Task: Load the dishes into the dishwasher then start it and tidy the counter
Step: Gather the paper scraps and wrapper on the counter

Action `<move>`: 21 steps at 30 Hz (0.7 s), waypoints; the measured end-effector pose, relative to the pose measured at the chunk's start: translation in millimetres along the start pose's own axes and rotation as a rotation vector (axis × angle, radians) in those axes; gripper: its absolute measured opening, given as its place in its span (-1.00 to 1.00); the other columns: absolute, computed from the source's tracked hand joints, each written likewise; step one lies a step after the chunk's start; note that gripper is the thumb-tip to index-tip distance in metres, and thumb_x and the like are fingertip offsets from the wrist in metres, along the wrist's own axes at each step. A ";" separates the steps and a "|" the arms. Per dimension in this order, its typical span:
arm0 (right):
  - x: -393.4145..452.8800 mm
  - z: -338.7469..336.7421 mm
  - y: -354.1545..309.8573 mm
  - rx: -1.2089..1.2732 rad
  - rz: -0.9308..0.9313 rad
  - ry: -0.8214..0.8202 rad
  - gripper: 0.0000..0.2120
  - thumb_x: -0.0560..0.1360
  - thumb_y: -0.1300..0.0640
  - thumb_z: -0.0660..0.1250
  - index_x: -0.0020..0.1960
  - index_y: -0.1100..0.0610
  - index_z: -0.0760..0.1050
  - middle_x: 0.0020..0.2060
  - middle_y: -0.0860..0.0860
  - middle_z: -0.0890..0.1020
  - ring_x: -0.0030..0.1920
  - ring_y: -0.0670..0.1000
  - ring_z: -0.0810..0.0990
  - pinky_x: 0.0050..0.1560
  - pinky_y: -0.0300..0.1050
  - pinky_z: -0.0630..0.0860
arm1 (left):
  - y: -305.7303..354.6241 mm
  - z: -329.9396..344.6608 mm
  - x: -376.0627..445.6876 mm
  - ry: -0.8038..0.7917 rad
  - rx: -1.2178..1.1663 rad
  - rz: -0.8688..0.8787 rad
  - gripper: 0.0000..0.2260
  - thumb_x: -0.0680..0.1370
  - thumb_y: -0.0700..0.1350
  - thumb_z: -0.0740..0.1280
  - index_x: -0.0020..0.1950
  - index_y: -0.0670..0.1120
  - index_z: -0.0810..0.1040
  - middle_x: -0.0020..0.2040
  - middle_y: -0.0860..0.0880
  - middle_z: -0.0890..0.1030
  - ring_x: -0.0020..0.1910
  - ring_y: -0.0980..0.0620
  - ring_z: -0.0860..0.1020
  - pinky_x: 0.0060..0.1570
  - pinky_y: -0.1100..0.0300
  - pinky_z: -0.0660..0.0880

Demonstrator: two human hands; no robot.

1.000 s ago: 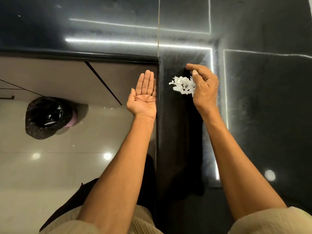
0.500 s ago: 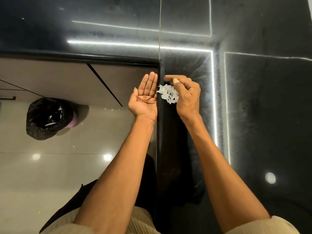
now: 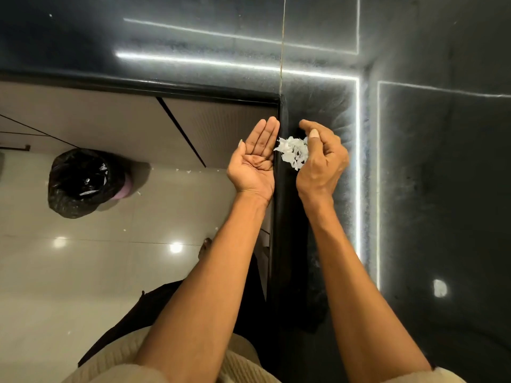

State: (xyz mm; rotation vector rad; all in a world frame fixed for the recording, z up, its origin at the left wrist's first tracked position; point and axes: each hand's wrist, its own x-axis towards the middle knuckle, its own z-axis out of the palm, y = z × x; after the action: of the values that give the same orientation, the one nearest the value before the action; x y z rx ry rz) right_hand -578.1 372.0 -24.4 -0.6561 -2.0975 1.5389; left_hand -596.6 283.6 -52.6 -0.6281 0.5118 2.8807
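On the dark polished counter (image 3: pixel 442 189), right at its left edge, lies a small heap of white paper scraps (image 3: pixel 293 152). The right hand (image 3: pixel 322 158) rests on the counter just right of the heap, its fingers curved round the far side of the scraps and its thumb laid over the top, cupping them against the edge rather than pinching any one piece. The left hand (image 3: pixel 255 158) is held palm up just off the counter's edge, left of the heap, fingers straight and together, holding nothing; the leftmost scraps reach the side of its fingers. Down on the pale tiled floor (image 3: pixel 83 272), far left, stands a bin lined with a black bag (image 3: pixel 83 183), a few white scraps inside it and a few more scattered on the tiles near the cabinet front (image 3: pixel 110 117).
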 end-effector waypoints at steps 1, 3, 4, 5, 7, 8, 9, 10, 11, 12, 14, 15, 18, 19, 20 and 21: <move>-0.5 1.7 -1.6 -0.007 -0.005 -0.010 -0.73 0.57 0.24 0.24 0.04 0.11 0.71 -0.03 -0.06 0.73 0.11 -0.01 0.64 0.13 0.09 0.56 | -0.2 -0.5 0.6 -0.004 0.002 0.000 -0.53 0.67 -0.09 -0.08 0.27 -0.36 0.48 0.26 -0.31 0.53 0.32 -0.19 0.53 0.46 -0.05 0.33; -1.4 4.6 -3.9 -0.022 -0.004 -0.027 -0.73 0.57 0.25 0.24 0.01 0.11 0.72 -0.05 -0.06 0.73 0.09 -0.02 0.64 0.11 0.05 0.56 | -0.6 -1.2 0.8 -0.001 0.007 -0.001 -0.53 0.67 -0.10 -0.08 0.26 -0.36 0.49 0.25 -0.30 0.56 0.25 -0.19 0.57 0.43 -0.02 0.37; -1.7 6.2 -4.8 -0.024 0.000 -0.035 -0.73 0.57 0.25 0.24 0.00 0.12 0.72 -0.06 -0.06 0.73 0.09 -0.03 0.64 0.10 0.03 0.56 | -0.6 -1.5 0.8 0.006 0.012 0.000 -0.53 0.67 -0.10 -0.09 0.26 -0.36 0.49 0.22 -0.29 0.59 0.22 -0.19 0.59 0.39 0.01 0.42; -2.2 8.2 -6.3 -0.023 0.005 -0.044 -0.73 0.57 0.26 0.24 0.00 0.12 0.72 -0.06 -0.06 0.73 0.08 -0.04 0.63 0.10 0.01 0.56 | -0.4 -1.7 0.4 0.010 0.016 0.001 -0.53 0.67 -0.10 -0.09 0.25 -0.36 0.50 0.18 -0.28 0.63 0.19 -0.17 0.61 0.35 0.04 0.46; -4.7 13.2 -8.3 -0.009 0.009 -0.055 -0.73 0.57 0.26 0.24 -0.02 0.13 0.72 -0.07 -0.05 0.73 0.07 -0.06 0.63 0.08 -0.01 0.56 | 0.3 -2.1 -0.2 0.011 0.013 -0.005 -0.53 0.67 -0.10 -0.09 0.23 -0.34 0.51 0.11 -0.25 0.66 0.17 -0.15 0.62 0.31 0.05 0.49; -6.7 16.2 -9.5 0.001 0.007 -0.057 -0.73 0.57 0.26 0.24 -0.02 0.12 0.72 -0.08 -0.05 0.73 0.07 -0.07 0.63 0.07 -0.01 0.57 | 0.6 -2.5 -0.6 0.008 0.005 -0.010 -0.53 0.67 -0.10 -0.09 0.23 -0.33 0.52 0.10 -0.24 0.67 0.17 -0.15 0.62 0.33 0.03 0.48; -8.9 19.2 -11.8 0.015 0.010 -0.057 -0.73 0.58 0.26 0.23 -0.03 0.12 0.72 -0.08 -0.04 0.72 0.07 -0.06 0.63 0.06 0.01 0.57 | 0.8 -2.8 -1.0 0.004 -0.006 -0.015 -0.53 0.67 -0.10 -0.09 0.22 -0.33 0.52 0.11 -0.24 0.66 0.19 -0.16 0.61 0.35 0.01 0.45; -10.8 22.5 -13.3 0.032 0.015 -0.060 -0.73 0.58 0.25 0.23 -0.03 0.13 0.72 -0.07 -0.04 0.72 0.08 -0.04 0.63 0.06 0.04 0.58 | 1.0 -2.8 -1.1 0.003 -0.025 -0.021 -0.53 0.67 -0.10 -0.08 0.22 -0.33 0.53 0.12 -0.26 0.66 0.20 -0.18 0.60 0.37 -0.02 0.44; -13.2 25.5 -14.5 0.043 0.019 -0.063 -0.74 0.58 0.25 0.23 -0.02 0.13 0.71 -0.06 -0.04 0.72 0.09 -0.02 0.63 0.07 0.07 0.57 | 1.5 -2.5 -1.5 0.010 -0.052 -0.031 -0.52 0.67 -0.10 -0.08 0.20 -0.34 0.56 0.12 -0.27 0.65 0.21 -0.20 0.59 0.36 -0.03 0.44; -15.8 28.4 -14.7 0.047 0.023 -0.064 -0.73 0.58 0.24 0.22 0.00 0.14 0.71 -0.05 -0.04 0.72 0.09 -0.01 0.62 0.08 0.09 0.57 | 2.2 -1.7 -1.8 0.021 -0.087 -0.045 -0.51 0.67 -0.10 -0.07 0.16 -0.34 0.59 0.11 -0.28 0.65 0.19 -0.21 0.60 0.32 -0.03 0.48; -20.1 32.8 -15.5 0.079 0.048 -0.066 -0.73 0.58 0.23 0.21 0.02 0.14 0.71 -0.03 -0.02 0.72 0.10 0.02 0.63 0.12 0.13 0.56 | 3.4 0.0 -2.5 0.032 -0.144 -0.072 -0.49 0.67 -0.11 -0.06 0.09 -0.34 0.64 0.08 -0.29 0.66 0.12 -0.20 0.63 0.21 0.00 0.55; -21.2 35.5 -16.5 0.129 0.088 -0.065 -0.73 0.58 0.21 0.21 0.04 0.16 0.70 -0.02 0.01 0.73 0.11 0.05 0.65 0.15 0.16 0.56 | 4.4 0.9 -3.0 0.034 -0.158 -0.075 -0.49 0.67 -0.11 -0.07 0.09 -0.35 0.63 0.07 -0.29 0.66 0.09 -0.19 0.65 0.17 0.02 0.58; -24.7 42.7 -27.0 0.400 0.279 -0.027 -0.70 0.60 0.23 0.18 0.11 0.30 0.65 0.04 0.18 0.70 0.11 0.14 0.68 0.15 0.07 0.62 | 6.4 1.4 -4.2 0.057 -0.191 -0.077 -0.52 0.66 -0.12 -0.06 0.13 -0.37 0.59 0.06 -0.29 0.66 0.05 -0.19 0.66 0.11 0.03 0.61; -26.5 43.7 -31.2 0.478 0.332 -0.018 -0.70 0.62 0.26 0.16 0.13 0.34 0.64 0.06 0.22 0.69 0.10 0.12 0.68 0.11 -0.03 0.62 | 7.2 1.4 -4.7 0.070 -0.206 -0.091 -0.51 0.66 -0.13 -0.06 0.11 -0.37 0.60 0.06 -0.30 0.65 0.06 -0.19 0.66 0.13 0.01 0.60; -28.3 43.9 -34.2 0.536 0.367 -0.025 -0.69 0.63 0.27 0.14 0.14 0.37 0.62 0.08 0.24 0.69 0.09 0.11 0.68 0.08 -0.11 0.61 | 7.7 0.8 -4.7 0.080 -0.224 -0.104 -0.51 0.65 -0.13 -0.05 0.08 -0.36 0.62 0.06 -0.30 0.65 0.06 -0.19 0.66 0.16 -0.01 0.57; -29.7 42.9 -35.8 0.578 0.382 -0.041 -0.68 0.62 0.27 0.14 0.16 0.38 0.61 0.09 0.25 0.68 0.10 0.11 0.67 0.09 -0.14 0.59 | 7.9 0.3 -4.7 0.080 -0.240 -0.112 -0.49 0.65 -0.12 -0.05 0.06 -0.35 0.64 0.06 -0.30 0.66 0.06 -0.20 0.66 0.17 -0.02 0.54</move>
State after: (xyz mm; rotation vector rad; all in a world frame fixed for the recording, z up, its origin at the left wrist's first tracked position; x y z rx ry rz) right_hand -585.0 312.4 -4.1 -0.8302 -1.4779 2.2504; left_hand -594.2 276.1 -48.0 -0.7826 0.1339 2.8411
